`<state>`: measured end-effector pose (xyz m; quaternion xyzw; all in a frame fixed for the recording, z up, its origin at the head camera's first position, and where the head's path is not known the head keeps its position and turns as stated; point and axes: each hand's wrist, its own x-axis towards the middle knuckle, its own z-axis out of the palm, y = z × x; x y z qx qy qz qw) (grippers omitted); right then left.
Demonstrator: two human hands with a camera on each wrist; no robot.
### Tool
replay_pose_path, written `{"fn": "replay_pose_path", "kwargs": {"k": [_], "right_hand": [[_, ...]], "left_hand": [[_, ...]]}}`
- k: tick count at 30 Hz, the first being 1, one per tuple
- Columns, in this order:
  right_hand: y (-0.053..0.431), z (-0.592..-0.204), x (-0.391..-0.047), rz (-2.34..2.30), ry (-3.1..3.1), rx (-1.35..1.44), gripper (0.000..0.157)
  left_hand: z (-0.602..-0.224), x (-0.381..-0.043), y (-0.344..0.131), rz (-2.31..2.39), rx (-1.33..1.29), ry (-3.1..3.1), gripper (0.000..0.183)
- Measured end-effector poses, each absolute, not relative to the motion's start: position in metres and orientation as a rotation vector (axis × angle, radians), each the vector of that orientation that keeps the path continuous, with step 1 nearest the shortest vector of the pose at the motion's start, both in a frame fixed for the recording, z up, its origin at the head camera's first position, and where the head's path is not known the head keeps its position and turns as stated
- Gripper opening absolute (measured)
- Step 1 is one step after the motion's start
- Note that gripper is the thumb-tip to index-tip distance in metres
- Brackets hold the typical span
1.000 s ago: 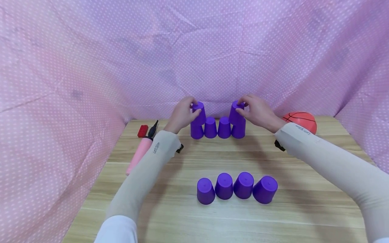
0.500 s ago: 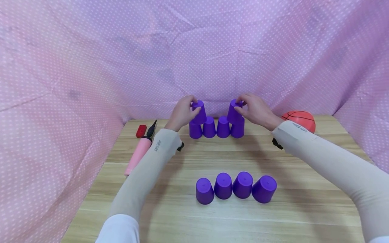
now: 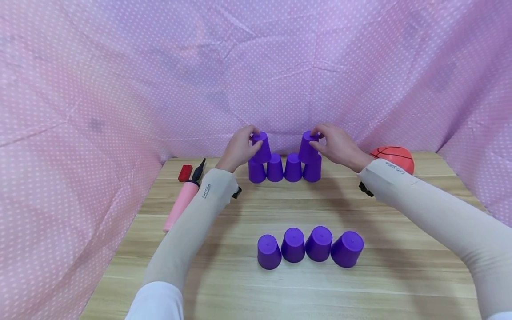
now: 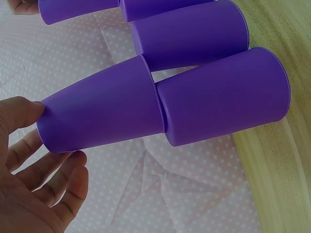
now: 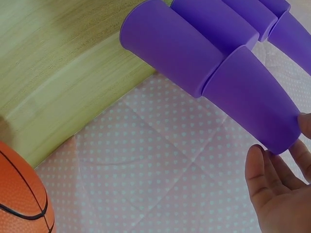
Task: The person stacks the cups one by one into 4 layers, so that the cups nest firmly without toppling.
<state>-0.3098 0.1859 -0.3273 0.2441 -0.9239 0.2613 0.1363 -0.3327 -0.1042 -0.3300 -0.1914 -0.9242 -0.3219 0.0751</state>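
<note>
In the head view, my left hand (image 3: 240,147) pinches the top end of an upside-down purple cup (image 3: 262,149). That cup rests at the left end of a row of upside-down purple cups, over the outer left cup (image 3: 257,172) and leaning in toward its neighbour (image 3: 274,169). Mirroring it, my right hand (image 3: 338,146) pinches another purple cup (image 3: 308,149) over the outer right cup (image 3: 312,171) and its inner neighbour (image 3: 293,169). In the left wrist view, thumb and fingers (image 4: 22,114) meet the upper cup's narrow base, its rim against the lower cup (image 4: 223,99).
Nearer on the wooden table (image 3: 312,293) stands a second row of upside-down purple cups (image 3: 294,245). A pink hand pump (image 3: 182,204) and a red block (image 3: 185,173) lie at left. An orange ball (image 3: 394,158) sits at right. Pink dotted cloth (image 3: 280,80) hangs behind.
My right hand has shifted its cup slightly inward, to the left. My left hand and its cup stay nearly where they were. The whole view has drifted slightly.
</note>
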Motion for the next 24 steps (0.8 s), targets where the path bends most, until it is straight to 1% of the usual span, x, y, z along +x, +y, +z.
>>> {"fn": "replay_pose_path", "kwargs": {"k": [7,12,19,24], "right_hand": [[0.186,-0.326,-0.307,0.771,-2.686,0.717,0.024],[0.193,-0.321,-0.297,0.765,-2.650,0.732,0.027],[0.203,-0.318,-0.278,0.719,-2.567,0.790,0.029],[0.206,-0.320,-0.260,0.695,-2.512,0.846,0.028]], "left_hand": [[-0.328,-0.327,-0.109,-0.915,-0.588,-2.749,0.024],[-0.325,-0.318,-0.119,-0.868,-0.637,-2.693,0.029],[-0.320,-0.293,-0.137,-0.779,-0.733,-2.624,0.032],[-0.327,-0.268,-0.147,-0.675,-0.812,-2.581,0.032]]}}
